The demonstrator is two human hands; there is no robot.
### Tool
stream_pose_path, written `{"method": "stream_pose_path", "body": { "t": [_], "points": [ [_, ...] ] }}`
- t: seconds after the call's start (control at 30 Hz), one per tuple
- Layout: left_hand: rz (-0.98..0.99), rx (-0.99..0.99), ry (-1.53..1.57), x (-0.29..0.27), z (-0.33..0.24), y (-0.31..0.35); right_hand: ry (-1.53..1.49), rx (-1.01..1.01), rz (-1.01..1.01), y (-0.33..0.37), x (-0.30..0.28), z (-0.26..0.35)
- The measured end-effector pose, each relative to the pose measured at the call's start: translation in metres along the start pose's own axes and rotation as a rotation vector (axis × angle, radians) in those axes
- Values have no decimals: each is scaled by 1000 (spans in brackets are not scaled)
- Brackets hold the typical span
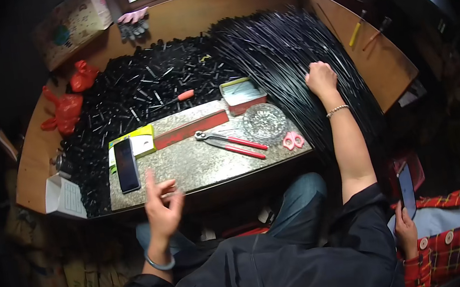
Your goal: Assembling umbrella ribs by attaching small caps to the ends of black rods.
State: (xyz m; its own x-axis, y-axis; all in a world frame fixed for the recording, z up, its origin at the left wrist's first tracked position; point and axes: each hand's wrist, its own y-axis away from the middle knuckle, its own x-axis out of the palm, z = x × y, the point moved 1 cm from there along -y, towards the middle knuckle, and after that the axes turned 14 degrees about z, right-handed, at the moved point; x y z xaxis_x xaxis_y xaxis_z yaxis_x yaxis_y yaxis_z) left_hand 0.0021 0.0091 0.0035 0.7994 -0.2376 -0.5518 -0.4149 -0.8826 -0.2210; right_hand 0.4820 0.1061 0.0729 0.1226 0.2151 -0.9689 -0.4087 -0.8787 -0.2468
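My left hand (163, 210) is raised near the front edge of the stone slab (188, 171), its index finger stretched out and the others loosely bent, with nothing held. A dark smartphone (126, 165) lies just beyond it, partly on a yellow-green packet (143, 139). Over on the right, my right hand (322, 78) is closed above a heap of long thin black rods (269, 42); its fingertips are hidden, so what they grip does not show. Red-handled cutting pliers (232, 145) rest on the slab beside a clear glass dish (265, 121) and pink scissor-like handles (292, 140).
Short black pieces (138, 80) are heaped at left and back. A red tin (243, 95) holds thin pieces; an orange-handled tool (186, 95) lies nearby. Red bags (66, 112) and a white box (66, 197) stand left. Wooden walls (366, 65) enclose the bench. Another person's hand (405, 231) holds a phone.
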Motion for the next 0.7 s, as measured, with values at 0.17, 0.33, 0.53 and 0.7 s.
{"method": "stream_pose_path", "body": {
  "t": [0.17,0.33,0.53,0.7],
  "points": [
    [-98,-189,478,-39,15,-19,33,77,147,-17,-6,13],
    [164,-131,569,-10,-8,2,-39,152,188,-27,2,22],
    [180,-147,651,1,0,2,81,189,61,-35,10,3],
    [162,-143,615,-7,2,8,-58,175,64,-32,-20,12]
  ]
}}
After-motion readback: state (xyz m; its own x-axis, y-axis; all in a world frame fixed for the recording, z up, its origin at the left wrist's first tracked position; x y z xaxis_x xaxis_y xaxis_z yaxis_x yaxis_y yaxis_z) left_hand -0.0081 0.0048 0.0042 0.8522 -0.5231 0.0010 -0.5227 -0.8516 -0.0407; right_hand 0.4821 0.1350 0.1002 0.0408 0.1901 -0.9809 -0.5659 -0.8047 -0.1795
